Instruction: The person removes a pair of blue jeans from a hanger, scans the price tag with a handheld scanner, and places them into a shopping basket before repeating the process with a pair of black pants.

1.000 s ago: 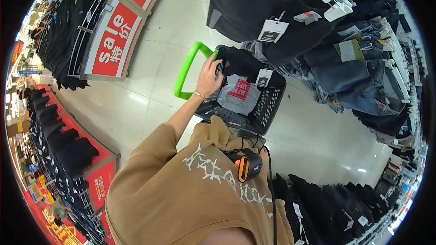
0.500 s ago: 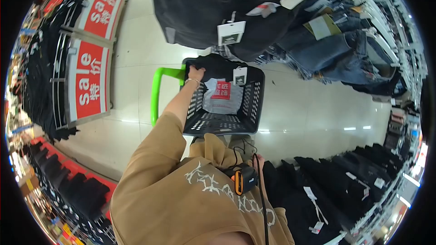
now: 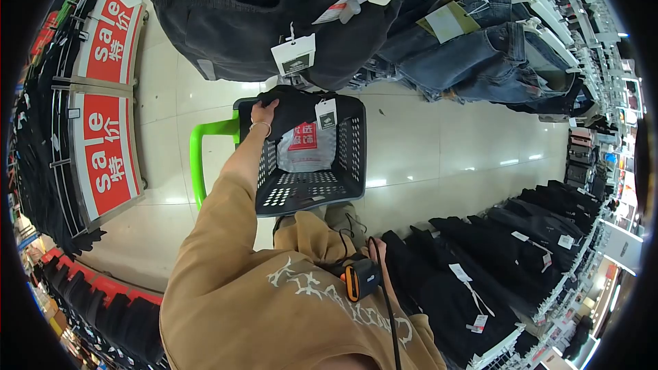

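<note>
Basket as landmark. I've got the left hand on the black garment at the basket's far left corner; can't tell if the fingers clamp cloth. Printed bag lies inside the basket. Right hand, this side of the basket, is beside a black cable; grip partly hidden, can't tell.

Floor: gleamed brightly, threw back white glare streaks at 3 o'clock.
Sale signs: read clearly at 9 o'clock, though bowed.
Strip lights: burned white at 4 o'clock.
Far racks: curved and softened at 2 o'clock, before black corners.
</note>
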A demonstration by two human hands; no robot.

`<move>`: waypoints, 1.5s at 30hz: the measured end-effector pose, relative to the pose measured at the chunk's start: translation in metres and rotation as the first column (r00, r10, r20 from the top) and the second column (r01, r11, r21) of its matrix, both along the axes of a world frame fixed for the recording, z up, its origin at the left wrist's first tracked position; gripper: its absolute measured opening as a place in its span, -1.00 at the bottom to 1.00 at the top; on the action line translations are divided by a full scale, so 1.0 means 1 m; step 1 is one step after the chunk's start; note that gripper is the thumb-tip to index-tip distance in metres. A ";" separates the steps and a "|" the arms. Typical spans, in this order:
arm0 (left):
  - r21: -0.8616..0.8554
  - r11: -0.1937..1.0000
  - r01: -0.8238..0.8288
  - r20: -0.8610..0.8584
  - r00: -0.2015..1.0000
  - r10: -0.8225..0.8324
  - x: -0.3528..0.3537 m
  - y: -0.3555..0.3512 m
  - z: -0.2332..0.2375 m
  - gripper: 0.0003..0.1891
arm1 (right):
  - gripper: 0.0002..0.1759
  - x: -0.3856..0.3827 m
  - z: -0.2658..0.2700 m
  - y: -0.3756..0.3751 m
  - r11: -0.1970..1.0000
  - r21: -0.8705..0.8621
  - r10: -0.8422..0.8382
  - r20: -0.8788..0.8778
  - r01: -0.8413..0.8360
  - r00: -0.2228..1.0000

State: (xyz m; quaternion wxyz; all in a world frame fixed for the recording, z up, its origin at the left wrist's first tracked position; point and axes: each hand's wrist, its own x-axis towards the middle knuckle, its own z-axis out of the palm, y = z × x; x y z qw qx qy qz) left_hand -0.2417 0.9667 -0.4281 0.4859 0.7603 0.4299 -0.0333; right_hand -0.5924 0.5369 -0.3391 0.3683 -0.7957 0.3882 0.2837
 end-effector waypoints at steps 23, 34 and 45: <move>-0.476 0.838 0.265 0.547 0.836 0.046 -0.126 -0.039 0.216 -0.88 | -0.88 0.065 -0.084 0.023 0.921 0.361 -0.242 0.227 0.149 0.943; -0.843 0.369 0.391 0.505 0.812 0.292 -0.186 -0.004 0.291 -0.60 | -0.49 0.148 0.004 0.085 0.878 0.477 -0.211 0.309 0.041 0.927; -0.602 0.473 0.644 0.774 0.617 0.145 -0.187 -0.061 0.257 -0.76 | -0.39 0.145 0.054 0.127 0.171 0.985 -0.320 0.075 -0.021 0.945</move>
